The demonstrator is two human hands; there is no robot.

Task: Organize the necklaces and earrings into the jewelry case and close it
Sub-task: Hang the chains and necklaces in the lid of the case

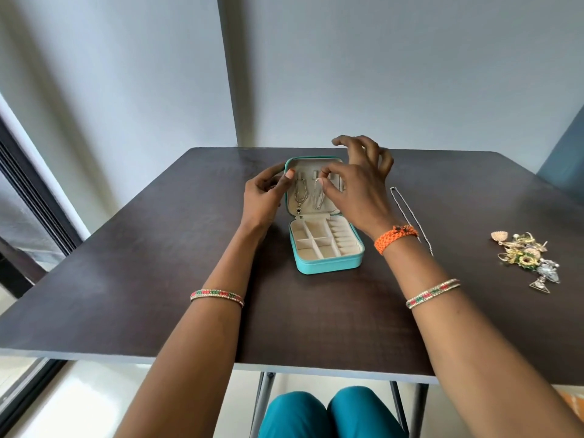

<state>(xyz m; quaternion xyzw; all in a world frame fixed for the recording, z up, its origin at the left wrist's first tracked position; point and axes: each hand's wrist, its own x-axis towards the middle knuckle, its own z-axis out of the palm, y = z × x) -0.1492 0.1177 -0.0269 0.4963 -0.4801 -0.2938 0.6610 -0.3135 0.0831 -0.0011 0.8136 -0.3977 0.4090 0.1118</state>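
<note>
At the centre of the dark brown wooden table (158, 248) stood the small turquoise zip-up jewelry case (327, 262), open, its long axis running from six to twelve o'clock and its cream-lined lid (305, 165) raised at the twelve o'clock end. Two thin metal chain necklaces (300, 192) hung lengthwise inside the lid. The left hand (264, 197) curled round the lid's nine o'clock edge, steadying it. The right hand (357, 184) pinched the top of the second chain between thumb and forefinger, its other fingers spread loosely. A third silver chain (403, 205) lay stretched at three o'clock, and further out a heap of gold and green earrings (526, 257).
</note>
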